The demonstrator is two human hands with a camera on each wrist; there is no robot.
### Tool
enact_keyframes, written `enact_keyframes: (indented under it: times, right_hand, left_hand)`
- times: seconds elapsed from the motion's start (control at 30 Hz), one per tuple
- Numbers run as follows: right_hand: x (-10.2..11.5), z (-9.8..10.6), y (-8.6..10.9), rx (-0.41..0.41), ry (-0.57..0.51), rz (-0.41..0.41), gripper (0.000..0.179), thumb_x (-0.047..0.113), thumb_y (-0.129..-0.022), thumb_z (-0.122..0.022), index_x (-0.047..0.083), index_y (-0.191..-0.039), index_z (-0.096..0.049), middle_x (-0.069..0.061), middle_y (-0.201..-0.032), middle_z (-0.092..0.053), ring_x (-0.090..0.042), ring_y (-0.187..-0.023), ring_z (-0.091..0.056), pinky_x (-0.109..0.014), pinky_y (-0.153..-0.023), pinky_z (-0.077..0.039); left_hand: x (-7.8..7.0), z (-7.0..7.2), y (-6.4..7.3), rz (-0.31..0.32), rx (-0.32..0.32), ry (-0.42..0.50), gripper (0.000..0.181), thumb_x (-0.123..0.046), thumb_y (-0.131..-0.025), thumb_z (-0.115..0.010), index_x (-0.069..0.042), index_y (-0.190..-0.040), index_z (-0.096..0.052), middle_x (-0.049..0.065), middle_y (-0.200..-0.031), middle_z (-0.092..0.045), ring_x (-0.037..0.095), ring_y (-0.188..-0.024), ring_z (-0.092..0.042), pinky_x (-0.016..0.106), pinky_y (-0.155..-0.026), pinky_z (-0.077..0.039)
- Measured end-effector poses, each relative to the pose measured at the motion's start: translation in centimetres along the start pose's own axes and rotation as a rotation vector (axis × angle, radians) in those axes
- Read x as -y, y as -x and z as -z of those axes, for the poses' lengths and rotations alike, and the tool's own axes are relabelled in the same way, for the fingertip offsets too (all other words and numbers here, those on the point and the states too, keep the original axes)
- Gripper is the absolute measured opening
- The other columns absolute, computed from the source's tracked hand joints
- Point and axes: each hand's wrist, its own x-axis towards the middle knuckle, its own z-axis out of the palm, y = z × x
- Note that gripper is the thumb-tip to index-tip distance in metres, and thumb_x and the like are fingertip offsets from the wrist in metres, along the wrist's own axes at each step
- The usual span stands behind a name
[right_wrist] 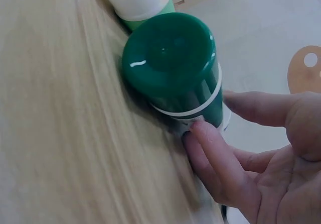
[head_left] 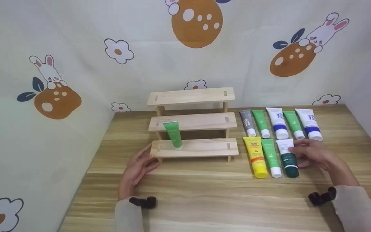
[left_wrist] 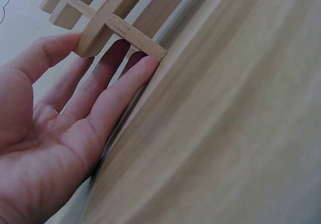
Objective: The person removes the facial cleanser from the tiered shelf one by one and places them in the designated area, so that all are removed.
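Observation:
A three-step wooden display stand [head_left: 201, 148] stands mid-table, and a green tube [head_left: 173, 135] is upright on its lowest step. My left hand [head_left: 139, 167] holds that step's left end; in the left wrist view the thumb [left_wrist: 55, 50] meets the plank's corner while the other fingers reach beneath, by the leg. To the right, my right hand [head_left: 312, 153] grips a white tube with a dark green lower half [head_left: 288, 158], lying in the front row. Its thumb is on top and its fingers are along the right side. The green cap [right_wrist: 165, 53] faces the right wrist camera.
Beside the gripped tube lie a green tube [head_left: 271, 158] and a yellow tube [head_left: 255, 156]. Behind them is a row of several tubes, including a grey one [head_left: 247, 122] and a white-and-blue one [head_left: 308, 124]. A patterned cloth [head_left: 140, 80] hangs behind the table [head_left: 204, 199].

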Motion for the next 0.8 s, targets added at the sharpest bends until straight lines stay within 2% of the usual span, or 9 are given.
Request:
enact_keyframes:
  times: [0.2, 0.33, 0.43, 0.53, 0.67, 0.8]
  right_hand:
    - [0.2, 0.4, 0.2, -0.031, 0.013, 0.007, 0.079, 0.039, -0.100, -0.060, -0.011, -0.151, -0.026, -0.023, -0.126, -0.061, -0.012, -0.095, -0.065, -0.037, -0.083, -0.066]
    - [1.1, 0.3, 0.8, -0.049, 0.044, 0.030, 0.080, 0.042, -0.102, -0.056, -0.011, -0.152, -0.023, -0.032, -0.136, -0.052, -0.016, -0.101, -0.065, -0.036, -0.085, -0.065]
    - [2.4, -0.6, 1.6, -0.074, 0.070, 0.090, 0.078, 0.045, -0.103, -0.052, -0.009, -0.152, -0.025, -0.035, -0.144, -0.043, -0.023, -0.111, -0.062, -0.033, -0.087, -0.065]
    - [4.0, -1.8, 2.4, -0.106, 0.061, 0.173, 0.073, 0.043, -0.103, -0.052, -0.007, -0.152, -0.029, -0.033, -0.146, -0.042, -0.018, -0.111, -0.061, -0.030, -0.088, -0.064]
    - [6.3, -3.2, 3.1, -0.167, 0.034, 0.259, 0.071, 0.045, -0.101, -0.056, -0.001, -0.151, -0.036, -0.024, -0.146, -0.046, 0.003, -0.100, -0.062, -0.023, -0.089, -0.062]
    - [8.5, -4.4, 3.6, -0.213, -0.003, 0.327, 0.072, 0.049, -0.098, -0.059, 0.007, -0.152, -0.039, 0.002, -0.133, -0.059, 0.011, -0.100, -0.061, -0.012, -0.088, -0.058]
  left_hand:
    - [0.0, 0.1, 0.1, 0.004, 0.006, -0.011, 0.061, -0.003, -0.102, -0.050, -0.008, -0.158, -0.028, 0.026, -0.158, -0.035, 0.024, -0.125, -0.060, 0.046, -0.108, -0.054]
    - [-0.2, 0.1, 0.2, 0.008, 0.007, -0.008, 0.061, -0.002, -0.102, -0.050, -0.008, -0.158, -0.027, 0.026, -0.158, -0.034, 0.025, -0.127, -0.059, 0.046, -0.109, -0.054]
    - [-0.2, 0.1, 0.2, 0.010, 0.001, -0.004, 0.061, -0.001, -0.102, -0.050, -0.008, -0.158, -0.028, 0.026, -0.158, -0.034, 0.028, -0.127, -0.059, 0.046, -0.108, -0.054]
    - [-0.2, 0.1, 0.1, 0.006, 0.005, -0.009, 0.061, -0.002, -0.102, -0.050, -0.007, -0.158, -0.027, 0.026, -0.158, -0.033, 0.029, -0.128, -0.059, 0.045, -0.107, -0.055]
    - [-0.1, 0.1, 0.1, -0.002, 0.016, 0.001, 0.061, 0.000, -0.102, -0.048, -0.007, -0.158, -0.025, 0.026, -0.159, -0.031, 0.027, -0.126, -0.059, 0.044, -0.106, -0.056]
    - [0.1, 0.1, 0.1, 0.002, 0.007, 0.011, 0.061, 0.000, -0.102, -0.047, -0.007, -0.158, -0.026, 0.025, -0.159, -0.032, 0.024, -0.123, -0.061, 0.043, -0.106, -0.056]
